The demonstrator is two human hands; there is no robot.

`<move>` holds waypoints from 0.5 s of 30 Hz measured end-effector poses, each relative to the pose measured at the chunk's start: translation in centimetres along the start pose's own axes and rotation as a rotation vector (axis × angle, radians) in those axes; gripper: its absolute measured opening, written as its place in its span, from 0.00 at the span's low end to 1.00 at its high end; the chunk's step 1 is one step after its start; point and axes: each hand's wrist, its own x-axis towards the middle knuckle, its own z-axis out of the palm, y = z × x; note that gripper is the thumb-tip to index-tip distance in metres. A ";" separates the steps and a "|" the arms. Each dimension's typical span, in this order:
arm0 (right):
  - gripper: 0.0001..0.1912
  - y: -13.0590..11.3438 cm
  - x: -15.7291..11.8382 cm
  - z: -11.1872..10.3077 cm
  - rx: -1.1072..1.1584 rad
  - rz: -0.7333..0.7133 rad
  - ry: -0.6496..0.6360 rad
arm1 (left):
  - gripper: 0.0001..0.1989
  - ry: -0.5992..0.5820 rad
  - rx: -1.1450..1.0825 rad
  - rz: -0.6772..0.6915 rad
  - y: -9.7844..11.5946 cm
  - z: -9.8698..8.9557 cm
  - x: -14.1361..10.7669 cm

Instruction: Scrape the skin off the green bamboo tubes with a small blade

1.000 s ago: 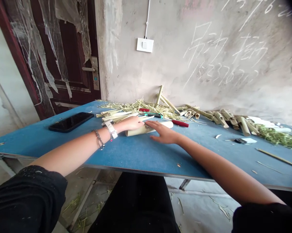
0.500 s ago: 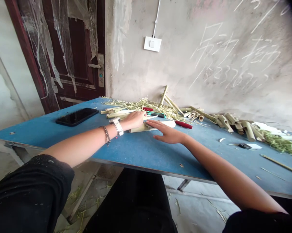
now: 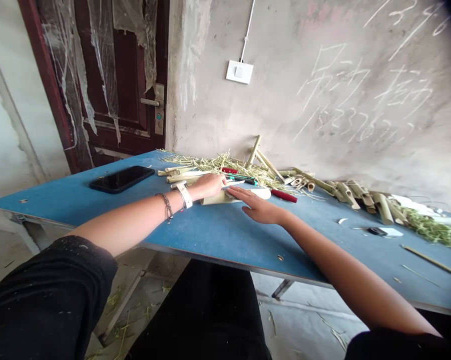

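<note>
Nearest first: noted on the blue desk point(image 3: 225, 235), toward the right side, a thin stick point(image 3: 433, 261). Next, recorded the right hand point(image 3: 261, 207) open, fingers extended nearly flat and pointing left, laid over the bamboo tube point(image 3: 215, 199) without closing around it. Found the tube on the desk, below the right fingers, with the left end reaching out past the fingertips and the right end beyond the knuckles. Long axis: running left to right, tilted slightly away toward the right end. Just beyond the tube's left part, logged the left hand point(image 3: 209, 185) with fingers curled in; cannot tell how tightly, nor whether gripping anything. Near the tube's right end, noted a red handle point(image 3: 284, 195); well left of both hands, a dark phone point(image 3: 122, 179). Farther back, observed pale shavings point(image 3: 217, 162) heaped and, to the right, cut bamboo pieces point(image 3: 347, 194) in a row. Farthest, recorded a wall point(image 3: 278, 100) with chalk-like writing.
</note>
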 end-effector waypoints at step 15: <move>0.34 0.6 -0.5 -0.8 0.038 0.142 0.034 | 0.12 -0.017 0.020 0.010 0.7 -0.4 -0.2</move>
